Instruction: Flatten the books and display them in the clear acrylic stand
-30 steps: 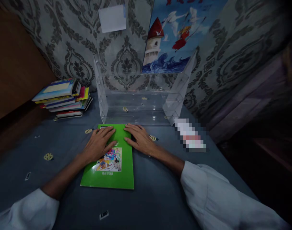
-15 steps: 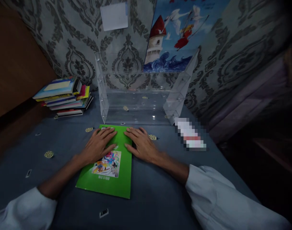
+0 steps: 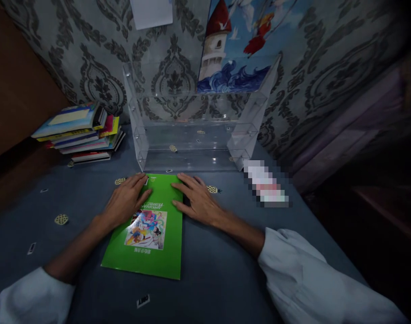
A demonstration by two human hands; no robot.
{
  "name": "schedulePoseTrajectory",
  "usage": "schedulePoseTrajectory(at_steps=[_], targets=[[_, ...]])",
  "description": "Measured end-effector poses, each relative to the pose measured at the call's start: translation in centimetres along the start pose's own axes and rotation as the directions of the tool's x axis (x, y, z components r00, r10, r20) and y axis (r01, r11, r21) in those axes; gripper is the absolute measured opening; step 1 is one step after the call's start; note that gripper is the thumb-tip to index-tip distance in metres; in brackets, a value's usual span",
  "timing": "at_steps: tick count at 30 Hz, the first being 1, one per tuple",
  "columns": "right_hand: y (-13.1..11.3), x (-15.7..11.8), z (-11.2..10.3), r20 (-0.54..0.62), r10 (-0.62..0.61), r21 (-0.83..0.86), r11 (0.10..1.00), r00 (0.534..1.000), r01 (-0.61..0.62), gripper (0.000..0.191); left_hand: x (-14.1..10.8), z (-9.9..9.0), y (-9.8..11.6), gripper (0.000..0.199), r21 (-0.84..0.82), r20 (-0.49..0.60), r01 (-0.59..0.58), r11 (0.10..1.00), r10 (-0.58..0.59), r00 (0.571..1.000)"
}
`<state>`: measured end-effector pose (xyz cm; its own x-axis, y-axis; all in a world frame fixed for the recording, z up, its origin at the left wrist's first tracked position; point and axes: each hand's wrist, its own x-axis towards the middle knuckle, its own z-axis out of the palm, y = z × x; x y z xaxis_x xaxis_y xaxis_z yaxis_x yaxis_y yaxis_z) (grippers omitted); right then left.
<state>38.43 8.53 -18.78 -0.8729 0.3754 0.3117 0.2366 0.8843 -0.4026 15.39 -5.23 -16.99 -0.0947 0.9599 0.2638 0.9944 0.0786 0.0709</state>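
A green book with a colourful picture on its cover lies flat on the blue patterned cloth. My left hand rests on its upper left edge, the fingers lying flat and apart from the thumb. Across from it, my right hand touches the upper right edge with its fingers spread. Neither hand is wrapped round anything. Just beyond the book stands a clear acrylic rack with several tiers.
At the back left is a stack of books. A blurred-out item lies right of the rack. Behind, a poster and a white sheet are on the patterned wall.
My left hand has shifted left toward the book's edge, uncovering more of the cover. The right hand stays at the other edge. The camera view has tilted down slightly.
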Motion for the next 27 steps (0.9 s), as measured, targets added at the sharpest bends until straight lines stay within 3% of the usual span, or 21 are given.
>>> schedulePoseTrajectory(at_steps=[11, 20, 27], targets=[[1.0, 0.2, -0.2, -0.056, 0.037, 0.232, 0.972, 0.998, -0.023, 0.050, 1.3, 0.0, 2.0, 0.048, 0.058, 0.041, -0.134, 0.989, 0.132, 0.990], [1.9, 0.5, -0.4, -0.080, 0.134, 0.572, 0.817, 0.988, -0.064, 0.047, 3.2, 0.3, 4.3, 0.046, -0.010, 0.061, -0.286, 0.958, 0.286, 0.956], [1.9, 0.5, -0.7, -0.056, 0.189, 0.632, 0.767, 0.980, -0.112, 0.048, 4.3, 0.5, 5.6, 0.047, -0.077, 0.078, -0.320, 0.944, 0.325, 0.942]])
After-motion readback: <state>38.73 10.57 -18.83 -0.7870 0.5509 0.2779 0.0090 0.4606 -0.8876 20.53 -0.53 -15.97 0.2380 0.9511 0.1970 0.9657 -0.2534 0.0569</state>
